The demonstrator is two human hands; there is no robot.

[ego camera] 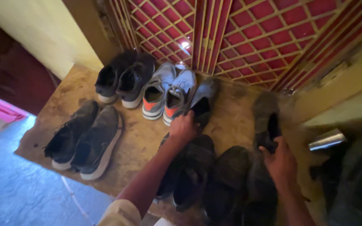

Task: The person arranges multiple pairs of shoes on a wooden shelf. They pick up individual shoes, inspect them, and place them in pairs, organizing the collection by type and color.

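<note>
My left hand (pixel 184 127) grips the heel of a grey shoe (pixel 205 98) that points toward the lattice gate, just right of a pair of grey sneakers with orange insides (pixel 168 93). My right hand (pixel 279 161) holds a second grey shoe (pixel 265 115) by its heel opening; this shoe is blurred and I cannot tell if it touches the slab. Below my arms lie several dark shoes (pixel 197 167), partly hidden by my forearms.
A black pair (pixel 124 77) stands at the back left and a dark grey pair (pixel 86 140) at the front left of the dusty stone slab (pixel 137 144). A red-and-gold lattice gate (pixel 248 37) closes the back. A shiny metal cylinder (pixel 327 139) lies at right.
</note>
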